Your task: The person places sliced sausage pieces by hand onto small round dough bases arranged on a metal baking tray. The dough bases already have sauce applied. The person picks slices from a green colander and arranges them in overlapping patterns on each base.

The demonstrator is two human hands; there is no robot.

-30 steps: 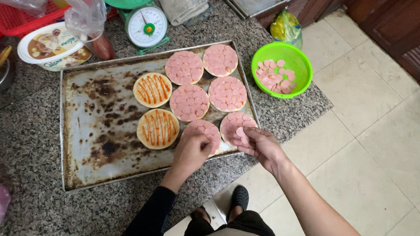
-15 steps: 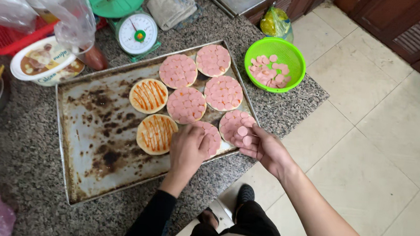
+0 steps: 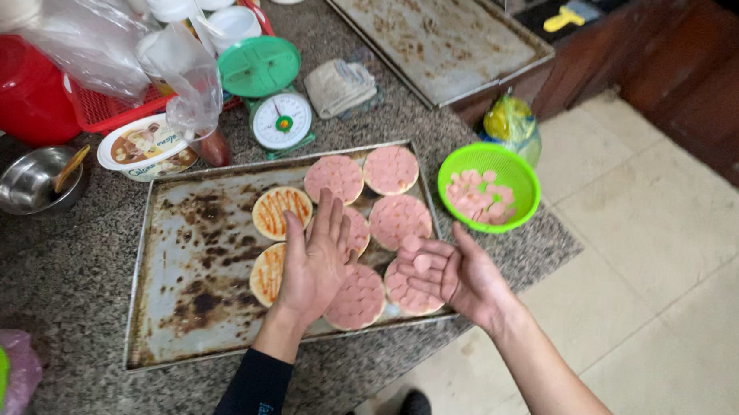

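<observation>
A stained metal baking tray (image 3: pixel 180 307) lies on the granite counter. It carries several round bases covered with pink sausage slices (image 3: pixel 401 221) and two bases with only orange sauce (image 3: pixel 281 212). My left hand (image 3: pixel 318 265) hovers flat and open above the middle bases, fingers together and pointing away, holding nothing. My right hand (image 3: pixel 451 276) is palm up over the tray's near right corner, its fingers curled around a few pink sausage slices (image 3: pixel 422 261). A green bowl (image 3: pixel 519 170) with more slices stands just right of the tray.
Behind the tray stand a kitchen scale with a green pan (image 3: pixel 280 119), a folded cloth (image 3: pixel 341 87), a second baking tray (image 3: pixel 438 35), a lidded tub (image 3: pixel 144 147), a red basket (image 3: pixel 103 107) and a steel bowl (image 3: pixel 38 180). The counter edge drops to tiled floor (image 3: pixel 668 280) at right.
Both hands have lifted off the near sausage-covered bases. My left hand has opened flat, and my right hand has turned palm up with slices in it. The view has shifted closer.
</observation>
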